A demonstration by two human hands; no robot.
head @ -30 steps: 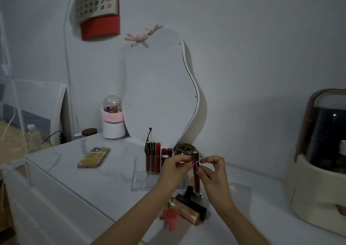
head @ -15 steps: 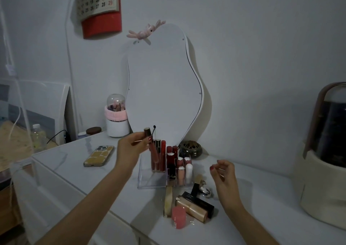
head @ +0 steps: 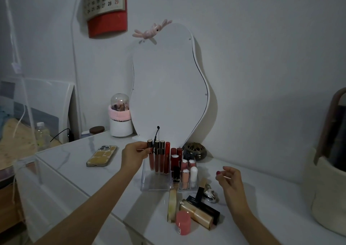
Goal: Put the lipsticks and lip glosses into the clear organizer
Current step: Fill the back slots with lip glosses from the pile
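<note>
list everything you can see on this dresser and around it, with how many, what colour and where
clear organizer: one, transparent, dresser centre
lip gloss: one, brownish pink, dark cap, left hand lowers it into organizer's back left
tubes standing in organizer: about eleven, reds, pinks, one white
loose lipsticks: about five, gold, black, pink, lying or standing before organizer
phone: one, yellow case, left of organizer
mirror: one, wavy, against wall
pink toy: one, on mirror top
domed jar: one, white, pink band, beside mirror
bronze pot: one, right of mirror foot
calendar: one, red base, on wall
left hand: pinches gloss
right hand: loosely curled, holds nothing
</note>
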